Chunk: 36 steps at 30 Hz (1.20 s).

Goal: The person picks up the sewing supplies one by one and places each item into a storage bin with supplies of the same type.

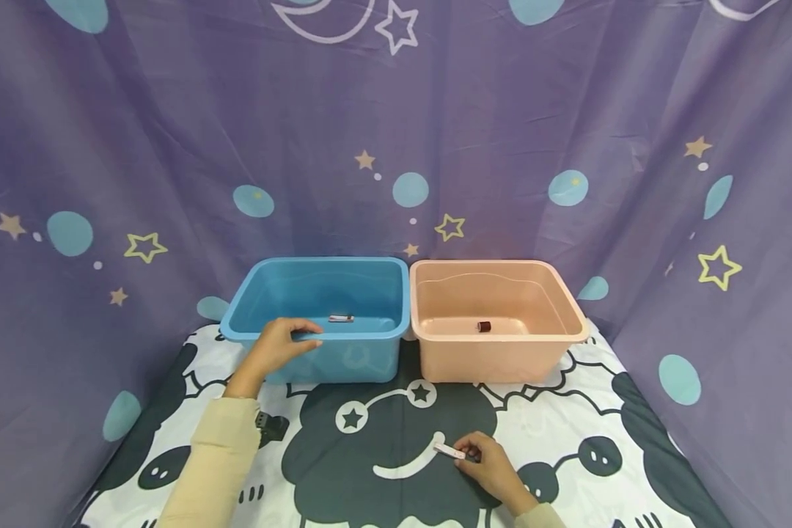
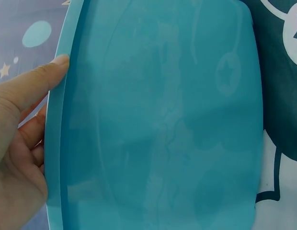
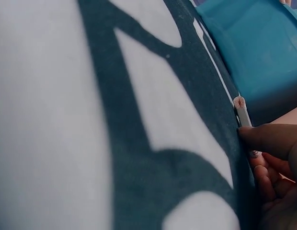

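My right hand (image 1: 493, 468) pinches a small, slim white stick (image 1: 449, 451) between thumb and fingers, low over the patterned cloth. In the right wrist view, the stick (image 3: 242, 111) shows a rounded end with a reddish-brown mark; its exact kind I cannot tell. The left hand (image 1: 282, 346) is at the front rim of the blue tub (image 1: 333, 363), thumb and fingers apart. From the left wrist, the thumb (image 2: 48, 76) overlaps the rim, and the other fingers are partly hidden behind it. On the blue tub's floor lies a small white piece with dark ends (image 1: 340, 318).
To the right of the blue tub, close against it, stands a peach tub (image 1: 495, 363) with a short dark brown cylinder (image 1: 484, 327) inside. Both tubs are on a black-and-white cloth (image 1: 396, 425) printed with sheep. A purple curtain (image 1: 488, 147) hangs behind and at both sides.
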### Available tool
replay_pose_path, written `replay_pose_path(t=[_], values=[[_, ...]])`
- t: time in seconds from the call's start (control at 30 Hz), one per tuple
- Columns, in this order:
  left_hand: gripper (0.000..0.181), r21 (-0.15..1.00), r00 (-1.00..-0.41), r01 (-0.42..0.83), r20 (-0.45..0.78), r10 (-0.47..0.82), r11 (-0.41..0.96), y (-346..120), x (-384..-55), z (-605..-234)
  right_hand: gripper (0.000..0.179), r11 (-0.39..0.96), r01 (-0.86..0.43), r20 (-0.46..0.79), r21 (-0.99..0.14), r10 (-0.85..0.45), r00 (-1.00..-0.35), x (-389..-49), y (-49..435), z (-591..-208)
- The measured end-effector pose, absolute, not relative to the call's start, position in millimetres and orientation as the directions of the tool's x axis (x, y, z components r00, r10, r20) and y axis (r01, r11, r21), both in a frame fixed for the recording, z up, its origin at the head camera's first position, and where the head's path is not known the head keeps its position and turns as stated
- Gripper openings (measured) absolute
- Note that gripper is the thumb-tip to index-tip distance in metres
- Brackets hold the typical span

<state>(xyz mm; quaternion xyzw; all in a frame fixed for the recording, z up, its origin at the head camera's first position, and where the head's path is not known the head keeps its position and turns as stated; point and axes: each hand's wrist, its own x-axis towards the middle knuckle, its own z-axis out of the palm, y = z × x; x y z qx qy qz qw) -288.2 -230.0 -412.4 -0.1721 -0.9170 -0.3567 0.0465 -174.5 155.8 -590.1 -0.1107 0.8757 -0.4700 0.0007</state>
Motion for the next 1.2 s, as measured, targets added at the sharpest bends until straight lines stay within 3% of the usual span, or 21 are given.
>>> replay_pose_path(t=[0.23,0.57,0.8,1.2], values=[[0.023,0.637,-0.915,0.403,0.260,0.309,0.657,-229,-290,-415,0.015,0.526,-0.185,0.116,-0.830,-0.161,-0.980,-170,157,-593],[0.023,0.663,-0.941,0.336,0.202,0.273,0.669,-226,-289,-416,0.013,0.510,-0.165,0.109,-0.844,-0.138,-0.984,-167,162,-593],[0.025,0.669,-0.929,0.367,0.226,0.294,0.646,-221,-289,-416,0.014,0.517,-0.134,0.092,-0.846,-0.106,-0.990,-169,170,-591],[0.025,0.651,-0.938,0.344,0.210,0.275,0.677,-231,-289,-412,0.013,0.479,-0.138,0.063,-0.867,-0.170,-0.983,-176,164,-593]])
